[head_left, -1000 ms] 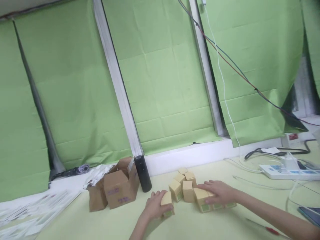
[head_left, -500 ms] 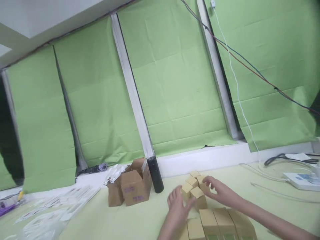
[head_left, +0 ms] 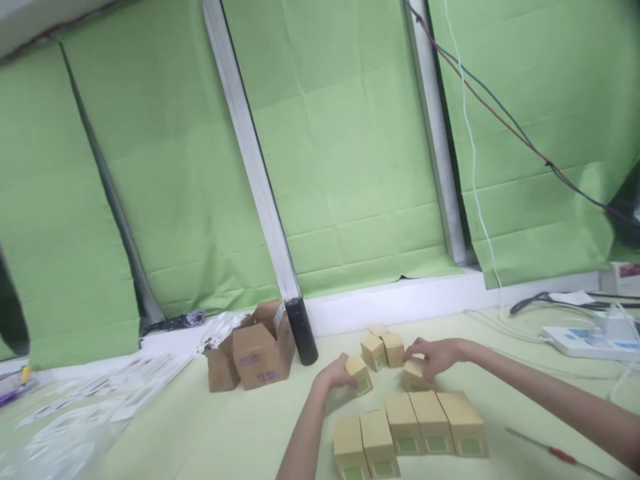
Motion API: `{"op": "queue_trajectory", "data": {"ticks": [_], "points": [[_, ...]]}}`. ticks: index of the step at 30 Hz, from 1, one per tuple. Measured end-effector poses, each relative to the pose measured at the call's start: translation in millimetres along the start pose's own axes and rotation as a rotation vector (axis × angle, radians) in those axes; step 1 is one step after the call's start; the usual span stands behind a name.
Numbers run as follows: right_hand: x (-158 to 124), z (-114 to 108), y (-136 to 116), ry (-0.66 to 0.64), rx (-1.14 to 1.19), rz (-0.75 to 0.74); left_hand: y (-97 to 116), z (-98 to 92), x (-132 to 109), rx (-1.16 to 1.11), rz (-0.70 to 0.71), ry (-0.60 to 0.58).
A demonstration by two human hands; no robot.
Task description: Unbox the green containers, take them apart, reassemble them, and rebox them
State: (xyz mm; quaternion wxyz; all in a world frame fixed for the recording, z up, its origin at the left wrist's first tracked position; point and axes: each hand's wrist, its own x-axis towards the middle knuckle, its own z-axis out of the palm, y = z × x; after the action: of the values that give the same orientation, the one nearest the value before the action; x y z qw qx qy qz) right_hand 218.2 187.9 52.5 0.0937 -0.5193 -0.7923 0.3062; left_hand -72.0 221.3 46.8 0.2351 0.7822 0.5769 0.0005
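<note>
My left hand [head_left: 334,377] is closed round a small tan carton [head_left: 359,375] lifted a little off the pale green table [head_left: 225,433]. My right hand [head_left: 434,355] grips another small tan carton [head_left: 415,375] just to the right. Behind them stand three more small cartons [head_left: 383,348], loosely grouped. In front, a row of several cartons [head_left: 407,433] with green windows stands side by side, close to me.
An open brown cardboard box [head_left: 254,354] and a black cylinder [head_left: 302,331] stand at the back left. Plastic bags and papers [head_left: 100,407] lie on the left. A power strip [head_left: 590,337] with cables is at the right, and a red-handled tool [head_left: 555,453] lies near my right forearm.
Each hand has closed on one small carton from the far group and drawn it apart from the rest. The camera has tilted down and left, showing the whole front row.
</note>
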Motion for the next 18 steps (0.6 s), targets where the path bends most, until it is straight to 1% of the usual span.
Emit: {"op": "queue_trajectory", "data": {"ticks": [2, 5, 10, 13, 14, 15, 16, 18], "points": [[-3, 5, 5, 0.007, 0.086, -0.020, 0, 0.6, -2, -0.002, 0.017, -0.016], [0, 19, -1, 0.005, 0.181, -0.065, 5, -1.3, -7, -0.014, 0.016, -0.083], [12, 37, -25, 0.005, 0.241, -0.127, 18, -11.0, -22, -0.073, 0.001, -0.298], [23, 40, -35, 0.021, 0.227, -0.160, 26, -20.3, -24, -0.054, -0.043, -0.391], [28, 38, -37, 0.046, 0.212, -0.167, 28, -23.7, -22, -0.031, -0.066, -0.393], [34, 36, -37, 0.089, 0.192, -0.166, 30, -26.7, -19, -0.004, -0.088, -0.371], [40, 33, -37, 0.147, 0.165, -0.153, 33, -28.9, -14, 0.023, -0.100, -0.320], [54, 27, -33, 0.272, 0.094, -0.091, 41, -29.7, -1, 0.061, -0.094, -0.144]]}}
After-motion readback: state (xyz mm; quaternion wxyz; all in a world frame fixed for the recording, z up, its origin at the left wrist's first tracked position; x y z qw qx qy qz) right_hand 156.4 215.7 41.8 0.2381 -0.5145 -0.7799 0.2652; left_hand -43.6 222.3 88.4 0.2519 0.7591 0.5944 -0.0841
